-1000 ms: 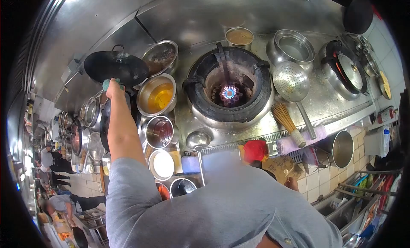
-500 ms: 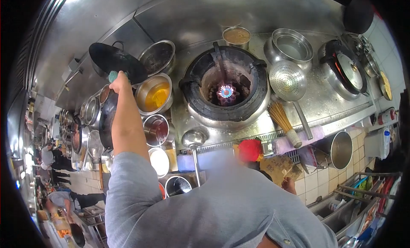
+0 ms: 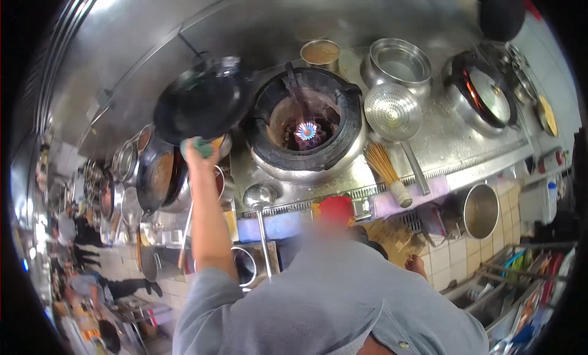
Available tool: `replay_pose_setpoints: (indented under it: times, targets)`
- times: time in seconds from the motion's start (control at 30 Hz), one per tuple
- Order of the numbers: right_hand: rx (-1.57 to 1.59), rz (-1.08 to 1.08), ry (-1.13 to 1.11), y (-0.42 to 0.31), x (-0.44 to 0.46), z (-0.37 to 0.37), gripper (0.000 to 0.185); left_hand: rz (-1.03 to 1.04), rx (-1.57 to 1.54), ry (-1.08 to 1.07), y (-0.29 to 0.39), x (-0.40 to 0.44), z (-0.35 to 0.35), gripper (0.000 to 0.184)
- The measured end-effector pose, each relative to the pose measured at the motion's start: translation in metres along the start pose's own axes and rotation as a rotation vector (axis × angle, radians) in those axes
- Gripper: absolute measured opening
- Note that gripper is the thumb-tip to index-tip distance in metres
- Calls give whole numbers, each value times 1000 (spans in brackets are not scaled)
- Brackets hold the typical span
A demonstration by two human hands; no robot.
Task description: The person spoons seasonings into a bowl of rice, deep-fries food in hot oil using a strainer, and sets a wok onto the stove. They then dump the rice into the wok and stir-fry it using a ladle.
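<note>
My left hand (image 3: 199, 154) is closed round a green cloth (image 3: 202, 148) at the near rim of a black wok (image 3: 199, 104). The wok is held up left of the round burner (image 3: 306, 119), where a small blue flame burns. It hides most of the bowls beneath it. Down at the lower right, below the counter's edge, my right hand (image 3: 416, 264) hangs beside my body; its fingers look curled, and whether they hold anything is too small to tell.
Right of the burner lie a perforated strainer (image 3: 393, 111), a bamboo brush (image 3: 387, 171) and a metal pot (image 3: 400, 64). A ladle (image 3: 260, 197) rests at the counter's front. Another wok (image 3: 160, 174) stands at the left. People (image 3: 79, 284) are in the far left background.
The wok in my left hand has moved right, towards the burner, and now covers the bowls. The view has shifted somewhat. My right hand stays low at the side.
</note>
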State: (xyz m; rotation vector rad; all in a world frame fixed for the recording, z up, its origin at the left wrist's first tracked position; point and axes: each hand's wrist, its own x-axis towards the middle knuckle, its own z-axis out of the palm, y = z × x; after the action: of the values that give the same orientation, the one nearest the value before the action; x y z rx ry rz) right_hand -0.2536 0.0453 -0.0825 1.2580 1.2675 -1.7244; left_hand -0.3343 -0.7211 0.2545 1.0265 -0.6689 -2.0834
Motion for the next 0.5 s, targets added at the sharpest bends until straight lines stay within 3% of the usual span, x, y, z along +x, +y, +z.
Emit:
replay_pose_setpoints:
  times: [0.2,0.27,0.47,0.5]
  targets:
    - [50,-163,-3,-104,-15,4,12,-243,-203,-73,-138,-99,11,28]
    - [61,-200,14,-129,-21,-6,12,-267,-244,-87,-172,-134,24,19]
    - [-272,-197,33,-135,1,-72,18,-332,-235,-59,-250,-161,28,14]
    - [-452,-153,22,-133,0,-76,18,-351,-224,-56,-260,-165,27,15]
